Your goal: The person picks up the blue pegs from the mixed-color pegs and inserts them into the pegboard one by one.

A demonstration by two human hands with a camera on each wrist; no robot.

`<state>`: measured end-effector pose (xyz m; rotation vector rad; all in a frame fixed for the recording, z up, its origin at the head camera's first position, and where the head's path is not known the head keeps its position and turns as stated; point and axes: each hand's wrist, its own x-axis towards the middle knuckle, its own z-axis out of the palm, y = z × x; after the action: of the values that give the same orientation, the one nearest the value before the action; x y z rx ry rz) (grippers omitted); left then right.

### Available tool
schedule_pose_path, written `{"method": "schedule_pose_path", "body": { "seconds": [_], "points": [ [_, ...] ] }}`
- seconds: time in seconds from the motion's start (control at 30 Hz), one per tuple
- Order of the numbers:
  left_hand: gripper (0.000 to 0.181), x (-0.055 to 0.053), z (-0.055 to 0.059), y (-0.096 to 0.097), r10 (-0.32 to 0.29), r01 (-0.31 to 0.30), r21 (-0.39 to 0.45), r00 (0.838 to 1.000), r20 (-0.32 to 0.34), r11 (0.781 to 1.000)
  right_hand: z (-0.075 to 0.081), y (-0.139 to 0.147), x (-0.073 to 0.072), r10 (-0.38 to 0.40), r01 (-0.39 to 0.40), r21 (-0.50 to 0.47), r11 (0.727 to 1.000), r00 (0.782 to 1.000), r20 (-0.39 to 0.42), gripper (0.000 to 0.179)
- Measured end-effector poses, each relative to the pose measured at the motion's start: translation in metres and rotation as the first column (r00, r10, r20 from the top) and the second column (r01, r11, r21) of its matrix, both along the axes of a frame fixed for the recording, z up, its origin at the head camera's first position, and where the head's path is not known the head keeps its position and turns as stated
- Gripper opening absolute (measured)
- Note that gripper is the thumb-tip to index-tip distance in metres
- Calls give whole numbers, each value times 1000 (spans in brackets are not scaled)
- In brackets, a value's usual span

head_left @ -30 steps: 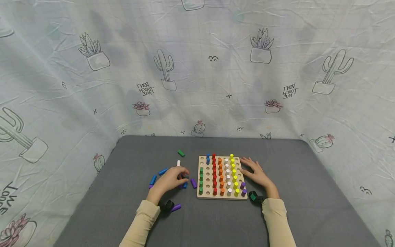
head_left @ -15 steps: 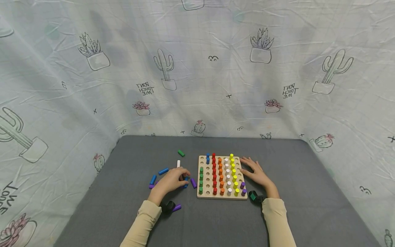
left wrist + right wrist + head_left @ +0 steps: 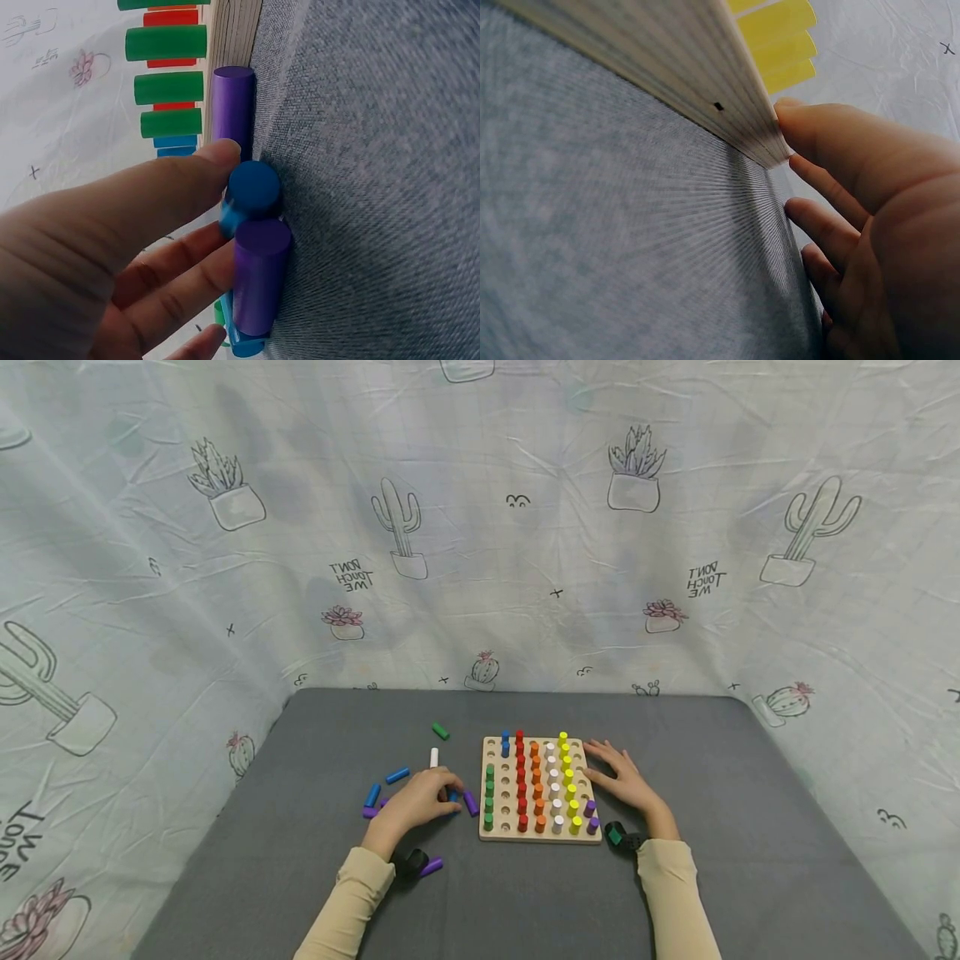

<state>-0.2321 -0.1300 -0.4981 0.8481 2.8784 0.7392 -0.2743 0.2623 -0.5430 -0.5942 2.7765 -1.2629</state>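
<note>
My left hand is low over the table, left of the board, with thumb and fingers around a blue peg. In the left wrist view the thumb lies along the near side of that peg and the fingertips are behind it. A purple peg lies close by the fingers, and another purple peg is between the hand and the board. The wooden pegboard carries upright rows of coloured pegs. Spread along its right edge, my right hand touches the side with its thumb.
Loose pegs lie on the grey table: a green peg at the back, a white peg, blue pegs to the left, and a purple peg by the left wrist camera. A printed curtain hangs behind.
My left hand has shifted slightly right and its thumb and fingers have drawn in around the blue peg. The right hand and the board have stayed put.
</note>
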Motion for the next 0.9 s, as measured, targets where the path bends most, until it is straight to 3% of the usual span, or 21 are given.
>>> {"method": "schedule_pose_path", "body": {
  "seconds": [0.3,0.9],
  "points": [
    [21,-1,0,0,-13,13,11,1000,27,1000,0,0,0,6,-6,-10,1000,1000,-10,58],
    [23,2,11,0,-63,48,142,992,105,989,0,0,0,4,-4,-7,1000,1000,-15,57]
  ]
}}
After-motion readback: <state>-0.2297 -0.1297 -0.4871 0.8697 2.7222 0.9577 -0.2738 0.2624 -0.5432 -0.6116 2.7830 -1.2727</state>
